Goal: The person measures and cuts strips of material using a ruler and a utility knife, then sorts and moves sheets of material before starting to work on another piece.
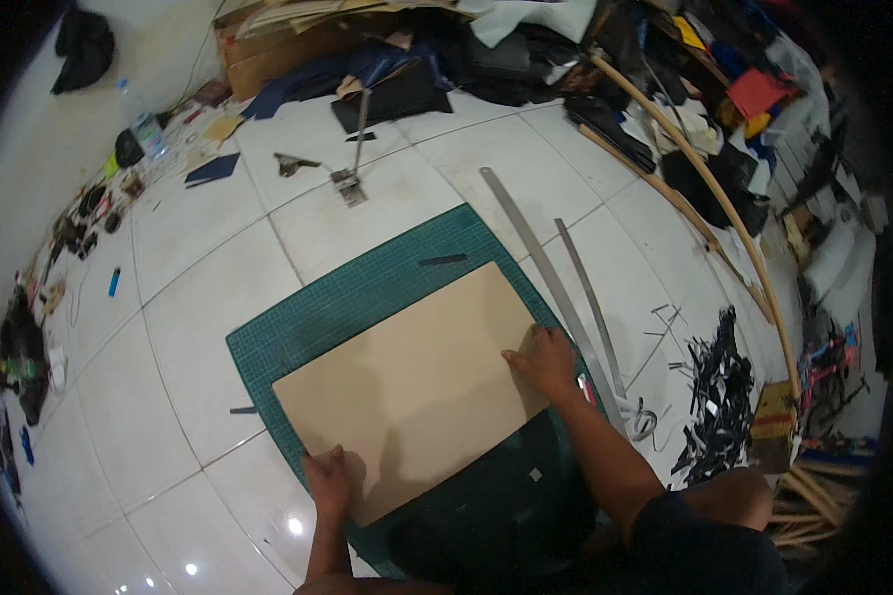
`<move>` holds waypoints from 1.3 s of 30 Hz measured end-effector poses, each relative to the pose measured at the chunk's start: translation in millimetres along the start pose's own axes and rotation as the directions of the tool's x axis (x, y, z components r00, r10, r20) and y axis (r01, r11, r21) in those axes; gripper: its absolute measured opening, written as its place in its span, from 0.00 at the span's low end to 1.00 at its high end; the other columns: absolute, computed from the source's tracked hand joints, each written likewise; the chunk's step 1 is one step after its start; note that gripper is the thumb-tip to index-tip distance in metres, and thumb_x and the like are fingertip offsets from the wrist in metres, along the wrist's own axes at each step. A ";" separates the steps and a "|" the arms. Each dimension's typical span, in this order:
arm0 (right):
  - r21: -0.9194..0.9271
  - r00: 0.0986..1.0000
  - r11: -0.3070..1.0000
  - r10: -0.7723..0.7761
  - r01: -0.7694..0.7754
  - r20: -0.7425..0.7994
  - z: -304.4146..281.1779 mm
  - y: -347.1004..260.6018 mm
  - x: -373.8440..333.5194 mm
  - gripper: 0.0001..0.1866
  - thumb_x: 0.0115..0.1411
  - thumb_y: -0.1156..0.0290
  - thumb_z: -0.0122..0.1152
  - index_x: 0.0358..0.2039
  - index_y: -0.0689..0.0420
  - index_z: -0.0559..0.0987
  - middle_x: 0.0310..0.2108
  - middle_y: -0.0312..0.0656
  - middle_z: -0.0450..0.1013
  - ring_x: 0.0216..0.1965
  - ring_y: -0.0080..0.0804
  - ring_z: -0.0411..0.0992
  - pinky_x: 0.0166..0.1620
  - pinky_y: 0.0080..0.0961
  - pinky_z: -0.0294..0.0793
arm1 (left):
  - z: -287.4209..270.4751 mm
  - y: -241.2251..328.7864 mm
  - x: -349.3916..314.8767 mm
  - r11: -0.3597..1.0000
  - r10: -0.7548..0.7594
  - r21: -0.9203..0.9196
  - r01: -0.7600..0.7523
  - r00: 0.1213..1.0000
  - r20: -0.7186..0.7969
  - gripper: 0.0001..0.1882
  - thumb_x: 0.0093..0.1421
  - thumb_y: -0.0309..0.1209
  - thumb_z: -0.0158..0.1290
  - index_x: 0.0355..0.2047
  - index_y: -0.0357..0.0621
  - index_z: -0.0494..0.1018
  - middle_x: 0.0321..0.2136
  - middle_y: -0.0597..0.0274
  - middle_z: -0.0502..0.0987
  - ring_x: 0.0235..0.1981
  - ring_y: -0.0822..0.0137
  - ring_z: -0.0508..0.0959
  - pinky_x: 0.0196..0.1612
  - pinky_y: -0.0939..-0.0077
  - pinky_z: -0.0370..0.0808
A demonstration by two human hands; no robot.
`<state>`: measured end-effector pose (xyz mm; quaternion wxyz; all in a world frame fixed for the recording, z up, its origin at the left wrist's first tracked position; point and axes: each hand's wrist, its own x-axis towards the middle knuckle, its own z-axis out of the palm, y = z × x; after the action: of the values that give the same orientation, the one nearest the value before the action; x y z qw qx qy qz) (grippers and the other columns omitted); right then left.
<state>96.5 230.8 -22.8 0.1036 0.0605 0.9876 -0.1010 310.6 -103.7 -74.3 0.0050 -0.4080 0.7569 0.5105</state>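
A flat tan rectangular sheet (pixel 407 387) with rounded corners lies slantwise over a green cutting mat (pixel 337 307); whether it is board or leather I cannot tell. My left hand (pixel 329 481) grips its lower left edge, thumb on top and the other fingers mostly hidden at the rim. At the opposite short edge, my right hand (pixel 548 364) holds the sheet the same way, its thumb pressed on the surface. Beyond the sheet, a thin dark strip (pixel 444 260) rests on the mat. A small pale scrap (pixel 536 475) lies on the mat's near part.
Right of the mat lie a long metal ruler (pixel 526 233) and a narrower metal strip (pixel 587 297). A heap of black offcuts (pixel 714 407) sits farther right, near long curved poles (pixel 709 178). Ahead on the tiles are a metal tool with a rod (pixel 349 185) and piled dark material (pixel 397 104).
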 end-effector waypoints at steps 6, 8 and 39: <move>0.061 0.995 0.994 0.093 -0.090 -0.036 -0.4 10.7 -0.8 0.47 0.49 0.40 0.70 0.60 0.61 0.68 0.54 0.56 0.67 0.58 0.54 0.65 0.58 0.55 0.61 | 0.2 -22.6 9.1 0.998 0.052 -0.017 -0.052 0.999 0.004 0.33 0.63 0.38 0.56 0.58 0.24 0.59 0.54 0.33 0.68 0.57 0.42 0.69 0.60 0.57 0.64; 0.050 0.997 0.996 0.078 -0.077 -0.029 2.3 18.2 0.6 0.46 0.48 0.40 0.71 0.58 0.61 0.69 0.54 0.56 0.67 0.58 0.54 0.65 0.58 0.55 0.61 | 2.2 -16.9 9.4 0.999 0.021 0.031 -0.022 0.999 0.029 0.33 0.62 0.38 0.56 0.58 0.24 0.59 0.55 0.32 0.68 0.58 0.42 0.69 0.61 0.58 0.64; 0.530 0.966 0.839 -0.225 0.124 0.128 -28.4 50.4 41.6 0.22 0.62 0.56 0.62 0.46 0.62 0.76 0.41 0.53 0.77 0.42 0.48 0.77 0.46 0.41 0.73 | -5.5 -2.0 -4.0 0.989 0.052 -0.143 -0.041 0.996 0.072 0.30 0.66 0.42 0.54 0.56 0.26 0.63 0.51 0.39 0.73 0.52 0.51 0.74 0.55 0.61 0.69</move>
<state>57.7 290.0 -14.0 0.1653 -0.0142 0.9112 -0.3771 316.8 -105.8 -71.5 -0.0073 -0.3701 0.7273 0.5780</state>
